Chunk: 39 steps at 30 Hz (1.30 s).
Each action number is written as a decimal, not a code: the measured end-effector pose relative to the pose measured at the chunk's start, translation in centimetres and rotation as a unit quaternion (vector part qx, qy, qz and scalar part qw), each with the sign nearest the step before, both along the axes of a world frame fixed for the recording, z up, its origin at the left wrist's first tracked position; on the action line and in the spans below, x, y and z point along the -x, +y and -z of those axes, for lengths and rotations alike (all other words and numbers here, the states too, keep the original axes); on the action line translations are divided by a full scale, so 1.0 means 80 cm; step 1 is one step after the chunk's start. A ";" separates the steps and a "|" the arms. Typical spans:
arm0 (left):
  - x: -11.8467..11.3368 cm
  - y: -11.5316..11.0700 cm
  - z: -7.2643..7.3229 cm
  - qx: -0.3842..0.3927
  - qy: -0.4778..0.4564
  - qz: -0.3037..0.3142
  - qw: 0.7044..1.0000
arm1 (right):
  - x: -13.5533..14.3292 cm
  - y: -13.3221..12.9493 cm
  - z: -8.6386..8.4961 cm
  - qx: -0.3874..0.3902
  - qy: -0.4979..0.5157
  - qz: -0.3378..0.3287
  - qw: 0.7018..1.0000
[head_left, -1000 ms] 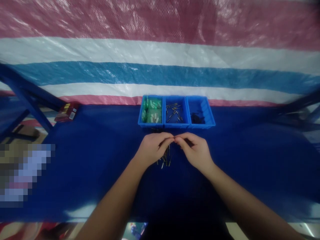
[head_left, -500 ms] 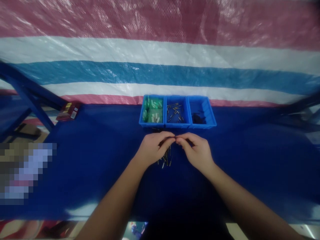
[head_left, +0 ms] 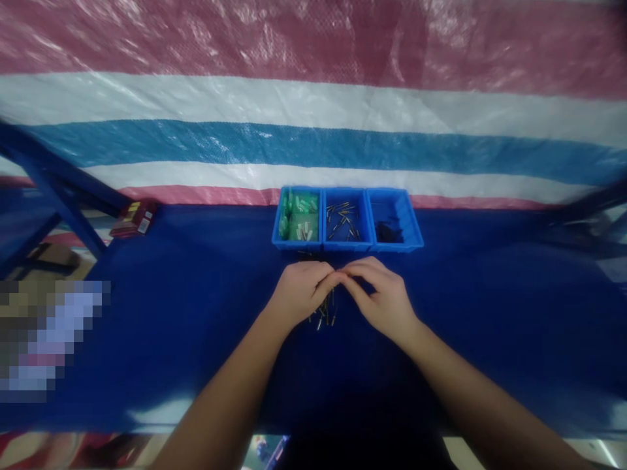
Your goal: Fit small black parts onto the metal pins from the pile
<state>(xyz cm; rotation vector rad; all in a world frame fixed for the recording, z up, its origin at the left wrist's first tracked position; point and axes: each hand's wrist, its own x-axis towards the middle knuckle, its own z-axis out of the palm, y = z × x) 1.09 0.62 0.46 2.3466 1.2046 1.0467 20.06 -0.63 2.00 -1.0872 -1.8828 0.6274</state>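
My left hand and my right hand meet at the fingertips above the blue table, just in front of three blue bins. Both are closed in a pinch, and whatever lies between the fingers is too small or hidden to make out. Beneath and beside my left hand lies a loose pile of thin metal pin-like pieces, partly covered by that hand. Similar slim pieces lie in the middle bin. The left bin holds green bags with short whitish pieces; small dark pieces lie in the right bin.
A dark red box sits at the far left of the blue table, beside a blue metal frame. Behind the bins hangs a striped plastic sheet. A blurred-out patch covers the left edge of the view.
My fingertips have drawn closer together, and the right thumb now reaches over to the left one. The bins and the pile have stayed put.
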 end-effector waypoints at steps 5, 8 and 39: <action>-0.003 -0.003 -0.003 0.010 -0.040 0.015 0.999 | -0.001 0.001 -0.003 0.020 0.030 0.044 0.998; -0.006 -0.005 0.000 0.004 -0.048 0.001 0.999 | 0.001 0.001 -0.004 0.098 0.119 0.061 0.986; -0.015 -0.005 0.004 -0.011 -0.044 0.012 0.999 | -0.004 0.000 -0.004 0.207 0.123 0.028 0.970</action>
